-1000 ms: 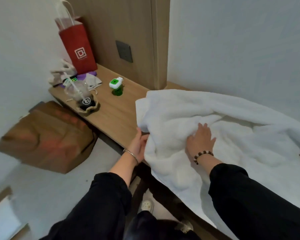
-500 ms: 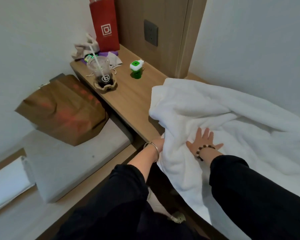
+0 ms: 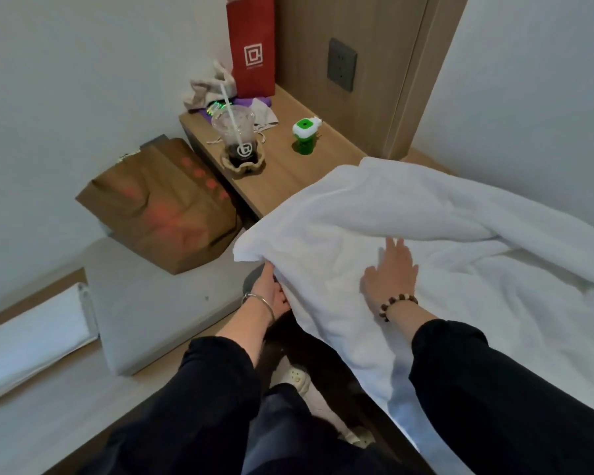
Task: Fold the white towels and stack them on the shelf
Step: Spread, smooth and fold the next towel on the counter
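A large white towel lies rumpled across the wooden shelf and spills over its front edge. My left hand reaches under the towel's near left edge; its fingers are hidden by the cloth, and the edge is lifted. My right hand lies flat on top of the towel with straight, spread fingers, just right of the left hand. A folded white towel rests low at the far left.
On the shelf's left end stand a plastic cup with a straw, a green-and-white gadget, a red paper bag and crumpled cloths. A brown paper bag sits on a grey cushion below.
The view has swung down and left. My left hand has pulled the towel's left edge out past the shelf's front. My right hand stays flat on the cloth.
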{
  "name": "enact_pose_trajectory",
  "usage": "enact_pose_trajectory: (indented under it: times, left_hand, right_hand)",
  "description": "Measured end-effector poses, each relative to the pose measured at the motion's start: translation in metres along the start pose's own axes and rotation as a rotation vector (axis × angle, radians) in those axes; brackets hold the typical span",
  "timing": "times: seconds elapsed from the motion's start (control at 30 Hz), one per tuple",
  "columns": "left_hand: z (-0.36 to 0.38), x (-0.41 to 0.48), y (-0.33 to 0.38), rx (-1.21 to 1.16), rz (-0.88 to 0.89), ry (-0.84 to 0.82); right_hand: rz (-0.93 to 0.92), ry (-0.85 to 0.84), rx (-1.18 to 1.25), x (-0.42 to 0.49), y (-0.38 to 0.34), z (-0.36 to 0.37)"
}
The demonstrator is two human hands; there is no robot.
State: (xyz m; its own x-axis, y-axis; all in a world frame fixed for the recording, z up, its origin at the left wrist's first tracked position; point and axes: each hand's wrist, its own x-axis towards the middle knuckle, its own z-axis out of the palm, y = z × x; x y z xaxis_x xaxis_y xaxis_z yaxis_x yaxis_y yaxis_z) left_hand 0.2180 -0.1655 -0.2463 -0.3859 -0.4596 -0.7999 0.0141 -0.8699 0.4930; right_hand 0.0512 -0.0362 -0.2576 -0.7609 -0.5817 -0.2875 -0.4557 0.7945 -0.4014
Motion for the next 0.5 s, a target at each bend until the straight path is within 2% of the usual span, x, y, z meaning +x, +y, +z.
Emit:
enact_pose_trajectory:
  times: [0.1, 0.17, 0.27, 0.4, 0.5]
  left_hand:
    - [0.005, 0.003, 0.003, -0.307, 0.03, -0.03]
    - [0.004, 0.01, 0.008, -0.526, 0.043, -0.012]
    - [0.0, 0.016, 0.019, -0.562, 0.1, 0.01]
    - [-0.009, 0.014, 0.033, -0.284, 0.262, -0.01]
    - [-0.023, 0.023, 0.039, 0.292, 0.59, 0.319]
  right_hand:
    - [-0.111, -0.258, -0.267, -0.004, 0.005, 0.023]
    - [-0.131, -0.278, -0.357, -0.003, 0.011, 0.03]
    - [-0.131, -0.273, -0.387, 0.0, 0.012, 0.03]
    - [-0.128, -0.215, -0.466, 0.0, 0.006, 0.031]
    - [-0.148, -0.108, -0.584, 0.001, -0.004, 0.029]
